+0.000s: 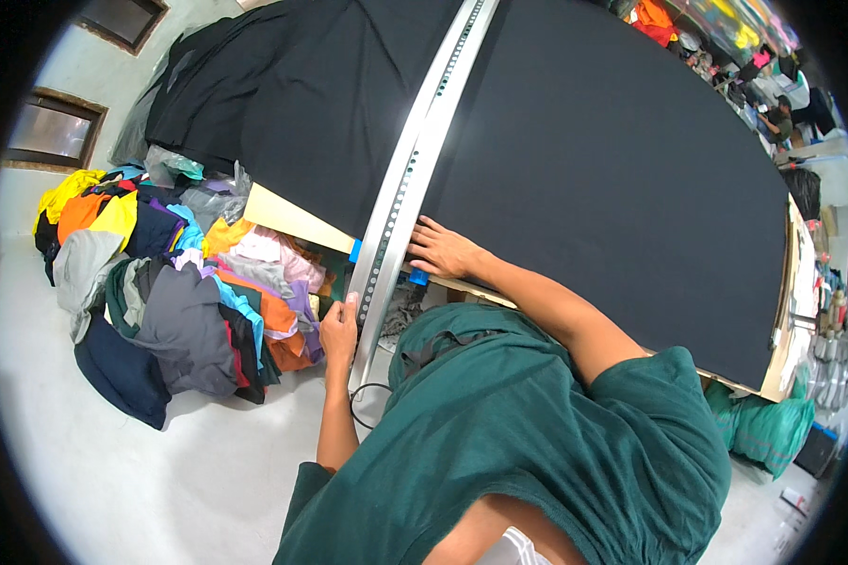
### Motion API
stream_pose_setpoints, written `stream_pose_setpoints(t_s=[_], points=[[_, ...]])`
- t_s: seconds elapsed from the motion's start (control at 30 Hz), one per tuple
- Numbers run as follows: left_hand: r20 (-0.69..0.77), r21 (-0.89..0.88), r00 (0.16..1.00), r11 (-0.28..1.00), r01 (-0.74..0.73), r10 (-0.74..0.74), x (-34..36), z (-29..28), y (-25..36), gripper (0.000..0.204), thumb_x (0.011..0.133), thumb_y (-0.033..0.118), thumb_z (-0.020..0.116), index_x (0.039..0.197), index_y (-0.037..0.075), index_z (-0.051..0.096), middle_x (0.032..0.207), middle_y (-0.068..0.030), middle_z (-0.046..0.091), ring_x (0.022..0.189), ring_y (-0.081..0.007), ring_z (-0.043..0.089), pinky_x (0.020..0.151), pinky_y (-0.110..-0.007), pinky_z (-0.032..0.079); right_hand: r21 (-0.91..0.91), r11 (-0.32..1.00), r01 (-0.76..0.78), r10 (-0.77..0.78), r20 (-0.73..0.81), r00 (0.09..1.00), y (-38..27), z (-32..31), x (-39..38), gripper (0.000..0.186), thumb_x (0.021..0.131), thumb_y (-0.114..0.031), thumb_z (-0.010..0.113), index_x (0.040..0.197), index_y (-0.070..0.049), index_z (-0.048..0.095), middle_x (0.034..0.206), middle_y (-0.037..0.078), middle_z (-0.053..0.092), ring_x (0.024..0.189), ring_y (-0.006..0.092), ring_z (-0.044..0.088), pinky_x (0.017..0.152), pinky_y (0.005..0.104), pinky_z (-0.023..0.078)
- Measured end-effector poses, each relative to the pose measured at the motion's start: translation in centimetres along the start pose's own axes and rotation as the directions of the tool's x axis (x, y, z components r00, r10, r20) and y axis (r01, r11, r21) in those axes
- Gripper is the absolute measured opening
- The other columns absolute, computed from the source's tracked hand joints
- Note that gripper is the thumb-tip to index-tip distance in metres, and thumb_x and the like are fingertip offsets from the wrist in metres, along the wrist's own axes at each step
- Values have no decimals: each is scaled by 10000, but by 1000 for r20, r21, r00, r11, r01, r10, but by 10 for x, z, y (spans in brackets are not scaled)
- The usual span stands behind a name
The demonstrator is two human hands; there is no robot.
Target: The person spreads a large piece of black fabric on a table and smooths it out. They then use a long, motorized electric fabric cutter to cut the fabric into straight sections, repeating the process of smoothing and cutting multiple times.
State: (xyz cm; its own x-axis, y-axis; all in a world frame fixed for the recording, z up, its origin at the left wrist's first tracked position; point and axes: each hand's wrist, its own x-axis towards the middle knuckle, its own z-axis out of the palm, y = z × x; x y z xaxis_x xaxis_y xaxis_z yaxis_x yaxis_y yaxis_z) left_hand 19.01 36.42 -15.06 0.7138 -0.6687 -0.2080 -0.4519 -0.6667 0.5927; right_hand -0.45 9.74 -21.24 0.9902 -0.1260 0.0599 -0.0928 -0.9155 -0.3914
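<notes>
A long perforated metal rail (pixel 422 151) lies across black fabric (pixel 594 160) spread over a wooden table (pixel 287 218). My left hand (pixel 339 330) grips the rail's near end, which sticks out past the table edge. My right hand (pixel 441 250) rests flat, fingers spread, on the black fabric just right of the rail at the table's edge. A blue clamp piece (pixel 417 277) sits under the rail by that hand. My green shirt (pixel 537 443) fills the lower middle.
A heap of mixed coloured fabric scraps (pixel 179 292) lies on the pale floor (pixel 113 471) at left, under the table edge. Green sacks (pixel 773 424) stand at the right. Other people sit at the far upper right (pixel 782 113). A black cable (pixel 363 405) hangs below the rail.
</notes>
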Motion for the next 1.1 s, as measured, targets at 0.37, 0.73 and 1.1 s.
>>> stream_pose_setpoints(t_s=[0.37,0.73,1.1], points=[[-264,-103,942,965,-240,207,41,65,-20,324,1031,320,683,1201,45,694,943,-111,693,844,-251,649,800,-411,522,242,758,-605,643,-430,634,-41,-28,-227,371,1028,-100,596,1398,-73,626,1464,167,580,1424,385,502,1255,554,329],[-371,137,877,917,375,-304,217,111,79,480,999,446,527,1089,32,752,1194,-225,723,1140,-441,665,961,-520,548,425,425,-799,811,-570,128,-97,6,-348,356,1027,8,527,1352,-59,655,1437,150,610,1385,376,540,1230,525,369],[-207,-976,924,5,-217,-322,159,98,318,689,1063,473,475,1496,-61,521,1513,-180,586,1319,-355,609,1148,-509,483,551,399,-733,734,-671,-104,-72,-17,-529,380,1028,24,518,1370,-64,658,1428,152,609,1358,353,557,1116,460,474]])
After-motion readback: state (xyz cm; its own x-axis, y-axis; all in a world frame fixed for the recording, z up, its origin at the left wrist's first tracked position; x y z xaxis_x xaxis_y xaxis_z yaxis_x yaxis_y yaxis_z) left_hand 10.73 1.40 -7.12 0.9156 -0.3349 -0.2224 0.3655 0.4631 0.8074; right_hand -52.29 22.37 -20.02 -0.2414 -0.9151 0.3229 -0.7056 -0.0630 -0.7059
